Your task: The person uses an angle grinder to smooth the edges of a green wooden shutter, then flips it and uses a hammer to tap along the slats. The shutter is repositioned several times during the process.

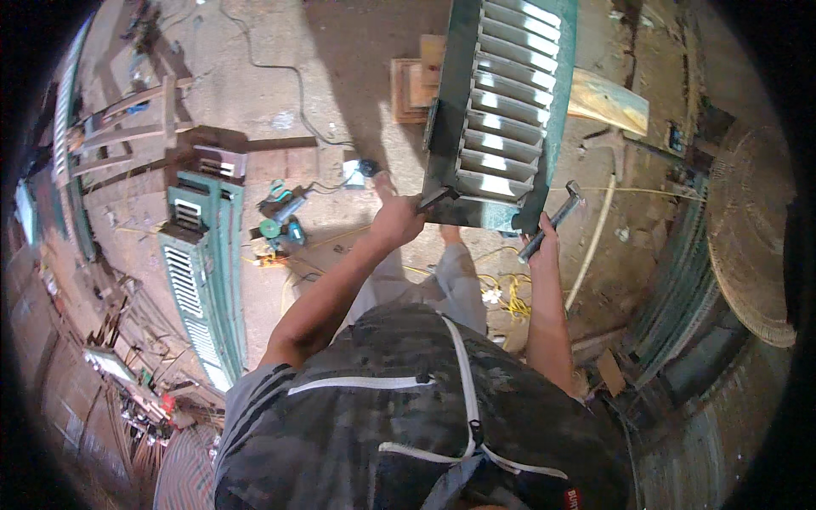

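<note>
One green louvred shutter (501, 110) stands propped in front of the person, its lower rail near both hands; about nine pale slats show in its frame; a second green louvred shutter (204, 272) lies flat on the floor well to the left. The left hand (395, 219) is closed around one dark chisel-like tool (435, 199), whose tip touches the lower left corner of the upright shutter; the right hand (544, 242) is wrapped tight around the handle of one hammer (554, 219), its head just beside the shutter's lower right corner. Two teal power tools (280, 223) lie together on the floor between the shutters; one black cable (280, 68) runs away across the ground; one tangle of yellow cord (506, 297) lies by the person's legs; one wooden plank (608, 102) sticks out behind the shutter. The surface is a bare, dusty concrete floor (340, 51) in a cluttered workshop; stacked timber lines the left edge.
</note>
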Demonstrator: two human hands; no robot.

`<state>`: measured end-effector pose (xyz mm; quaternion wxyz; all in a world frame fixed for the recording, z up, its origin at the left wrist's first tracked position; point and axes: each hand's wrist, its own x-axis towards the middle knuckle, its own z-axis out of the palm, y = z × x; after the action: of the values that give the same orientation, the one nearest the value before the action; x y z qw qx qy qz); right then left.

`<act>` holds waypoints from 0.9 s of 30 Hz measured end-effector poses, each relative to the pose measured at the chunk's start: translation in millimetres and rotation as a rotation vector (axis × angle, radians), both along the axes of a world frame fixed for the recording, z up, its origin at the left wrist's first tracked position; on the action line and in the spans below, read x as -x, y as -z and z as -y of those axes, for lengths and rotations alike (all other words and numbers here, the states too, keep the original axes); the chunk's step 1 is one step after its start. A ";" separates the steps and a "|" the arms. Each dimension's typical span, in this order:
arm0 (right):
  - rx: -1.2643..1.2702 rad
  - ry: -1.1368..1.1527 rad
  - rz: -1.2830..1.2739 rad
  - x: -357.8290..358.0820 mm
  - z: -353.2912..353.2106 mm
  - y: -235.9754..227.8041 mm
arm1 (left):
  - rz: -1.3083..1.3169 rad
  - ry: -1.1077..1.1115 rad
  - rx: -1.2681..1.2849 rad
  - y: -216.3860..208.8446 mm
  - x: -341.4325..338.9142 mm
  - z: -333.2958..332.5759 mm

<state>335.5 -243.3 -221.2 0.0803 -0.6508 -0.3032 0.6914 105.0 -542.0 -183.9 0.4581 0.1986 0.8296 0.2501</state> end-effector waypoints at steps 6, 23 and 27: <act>-0.158 0.105 0.101 -36.7 -52.2 -9.7 | -0.100 0.325 0.080 2.4 -17.8 -43.9; -0.283 -0.271 -0.056 103.6 151.5 -87.4 | -0.181 -0.026 0.216 -85.9 -4.3 47.4; 0.058 -0.562 -0.262 123.9 158.2 -118.9 | -0.248 -0.098 0.090 -100.1 -6.4 45.6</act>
<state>211.5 -401.5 -102.3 -0.0941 -0.4488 -0.4383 0.7731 111.4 -587.6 -83.9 0.3475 0.1663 0.8990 0.2081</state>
